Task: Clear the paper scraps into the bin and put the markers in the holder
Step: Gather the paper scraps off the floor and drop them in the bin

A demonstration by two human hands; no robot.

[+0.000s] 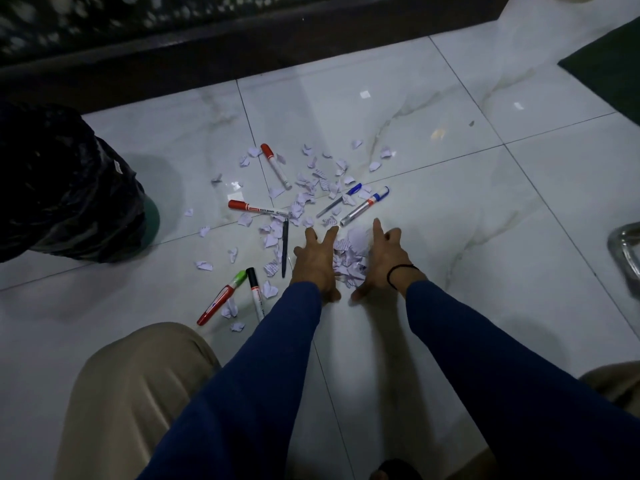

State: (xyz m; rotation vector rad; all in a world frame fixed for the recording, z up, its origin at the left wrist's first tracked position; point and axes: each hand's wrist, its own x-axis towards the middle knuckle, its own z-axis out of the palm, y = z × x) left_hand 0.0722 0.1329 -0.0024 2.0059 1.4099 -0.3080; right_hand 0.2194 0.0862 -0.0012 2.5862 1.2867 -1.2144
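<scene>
Torn white paper scraps (304,199) lie scattered over the white tiled floor. My left hand (313,259) and my right hand (382,259) rest on the floor with fingers spread, on either side of a heaped pile of scraps (349,258). Several markers and pens lie among the scraps: two red-capped markers (275,164) (256,208), a black pen (284,247), a blue pen (341,199), a blue-capped marker (365,206), a green-capped one (221,297) and a black-capped one (254,292). The bin (65,188), lined with a black bag, stands at the left.
A dark wooden base (207,53) runs along the back. A dark green mat (609,67) lies at the far right, with a metal object (627,247) at the right edge. My knees in beige trousers (138,393) are at the bottom.
</scene>
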